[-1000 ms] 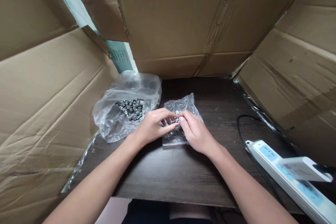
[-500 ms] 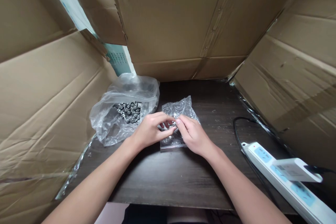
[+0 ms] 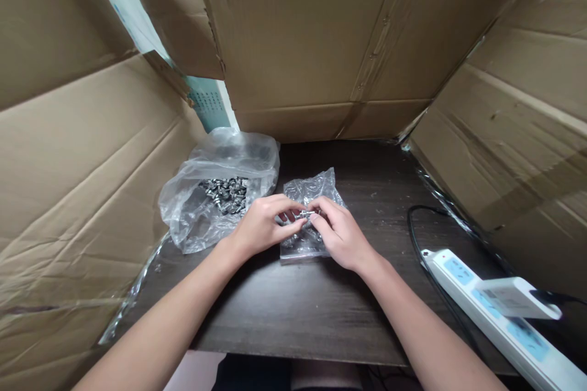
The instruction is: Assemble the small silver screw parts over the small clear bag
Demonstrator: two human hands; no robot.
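Observation:
My left hand (image 3: 263, 226) pinches the left end of a small shiny metal bolt-like piece (image 3: 303, 214), with thumb and fingertips closed around it. At its other end, the thumb and fingers of my right hand (image 3: 343, 232) are closed on the same piece, which lies roughly level between them. Its exact shape is partly hidden by the fingertips. Right below both hands lies a clear plastic bag (image 3: 296, 250), holding shiny items that I cannot make out. To the left, a larger clear bag (image 3: 183, 226) lies open with a heap of small metal parts (image 3: 227, 193) inside.
Everything rests on a dark wooden table (image 3: 293, 311). Cardboard walls (image 3: 312, 43) enclose it at the left, back and right. A white power strip (image 3: 481, 293) with a plugged-in adapter (image 3: 520, 297) lies at right, beside a black cable (image 3: 409, 226).
My right fingers have shifted and opened slightly, so more of the metal piece shows between the hands. My left hand keeps nearly the same place. The bags have not moved.

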